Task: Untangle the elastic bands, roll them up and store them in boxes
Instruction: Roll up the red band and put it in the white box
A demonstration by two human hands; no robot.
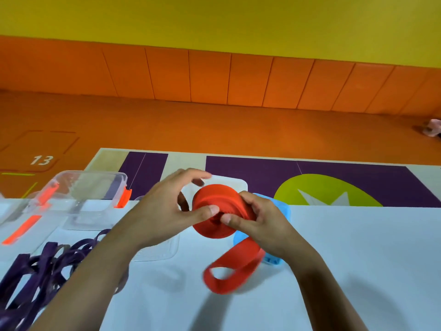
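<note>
Centre frame: red roll (216, 212) is pinched by the right hand (260, 223). Left hand (164, 216) is spread, thumb pressed on, likely so coils are held tight.

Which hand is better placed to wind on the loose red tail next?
Probably the left hand: its fingers are free, only its thumb presses the red roll, which the right hand grips.
</note>
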